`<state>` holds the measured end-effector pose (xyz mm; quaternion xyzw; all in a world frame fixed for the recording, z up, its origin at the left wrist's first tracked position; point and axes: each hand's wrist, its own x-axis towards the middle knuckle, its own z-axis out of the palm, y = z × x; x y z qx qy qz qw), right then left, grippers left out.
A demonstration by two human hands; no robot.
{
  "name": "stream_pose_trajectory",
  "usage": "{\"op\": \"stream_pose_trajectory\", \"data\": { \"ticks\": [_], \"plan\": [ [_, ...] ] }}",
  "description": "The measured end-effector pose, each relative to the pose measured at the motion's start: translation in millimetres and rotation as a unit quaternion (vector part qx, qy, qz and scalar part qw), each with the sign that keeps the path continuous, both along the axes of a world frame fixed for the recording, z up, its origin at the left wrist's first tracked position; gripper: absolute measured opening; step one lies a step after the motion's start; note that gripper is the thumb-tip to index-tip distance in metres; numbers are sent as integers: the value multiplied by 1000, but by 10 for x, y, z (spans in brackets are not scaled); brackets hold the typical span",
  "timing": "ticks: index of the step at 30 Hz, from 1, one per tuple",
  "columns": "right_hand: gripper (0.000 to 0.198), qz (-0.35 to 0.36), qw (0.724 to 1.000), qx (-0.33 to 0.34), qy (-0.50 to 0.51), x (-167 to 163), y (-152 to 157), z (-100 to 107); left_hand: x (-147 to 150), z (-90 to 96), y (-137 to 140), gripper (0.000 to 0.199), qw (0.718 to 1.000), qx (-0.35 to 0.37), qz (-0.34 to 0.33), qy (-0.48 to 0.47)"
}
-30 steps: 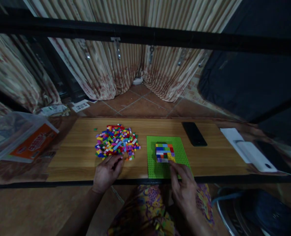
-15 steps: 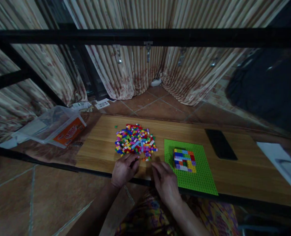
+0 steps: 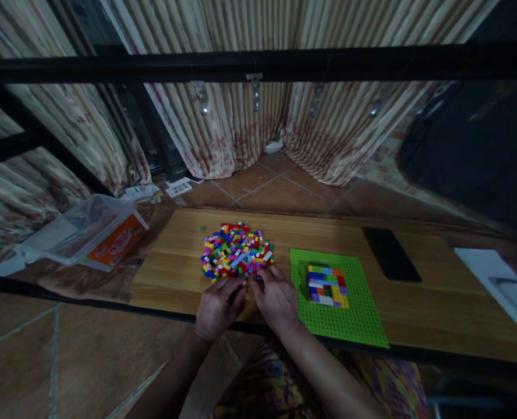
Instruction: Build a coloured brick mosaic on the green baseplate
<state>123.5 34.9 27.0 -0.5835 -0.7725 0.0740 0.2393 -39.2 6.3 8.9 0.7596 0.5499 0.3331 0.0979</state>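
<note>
A heap of small multicoloured toy bricks (image 3: pixel 236 250) lies on the wooden table. At its near edge, my left hand (image 3: pixel 220 305) is closed with fingers curled and thumb against forefinger; a tiny pale spot shows at the fingertips, too small to name. My right hand (image 3: pixel 276 298) reaches to the heap's near right corner, its fingers bent and pressed together by a dark purple brick; what they hold is hidden. To the right, a green baseplate (image 3: pixel 354 326) carries a low block of joined bricks (image 3: pixel 327 285) in mixed colours, with a gap in its middle.
A black phone-like slab (image 3: pixel 392 254) lies right of the baseplate, and white sheets (image 3: pixel 489 279) sit at the table's right end. Off the left end is a clear plastic box (image 3: pixel 84 233) with an orange label. A dark metal bar (image 3: pixel 328 63) crosses beyond the table.
My right hand has moved left and forward, from between heap and baseplate to the heap's near right edge. My left hand stays almost where it was. The view has shifted slightly.
</note>
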Motion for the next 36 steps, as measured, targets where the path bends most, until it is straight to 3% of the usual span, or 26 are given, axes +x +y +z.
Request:
{"op": "stream_pose_trajectory", "data": {
  "ticks": [9,13,16,20,24,31,36],
  "plan": [
    [15,-10,999,-33,40,-81,58,84,-18,-53,25,15,999,32,-2,8],
    [22,21,983,-27,181,19,-39,155,-23,-56,38,15,999,37,-6,16],
    [24,34,943,-46,328,167,-191,204,-17,-42,41,15,999,39,-2,23],
    [18,-39,875,-100,473,476,-427,180,-3,-24,42,16,999,32,17,33],
    [20,-145,811,-138,550,885,-612,111,1,-20,45,18,999,28,27,32],
    [41,-287,779,-132,542,1464,-600,64,-13,-40,59,20,998,29,38,35],
    [45,-292,790,-104,528,1564,-511,16,5,-7,62,21,998,26,39,38]
  ]
}}
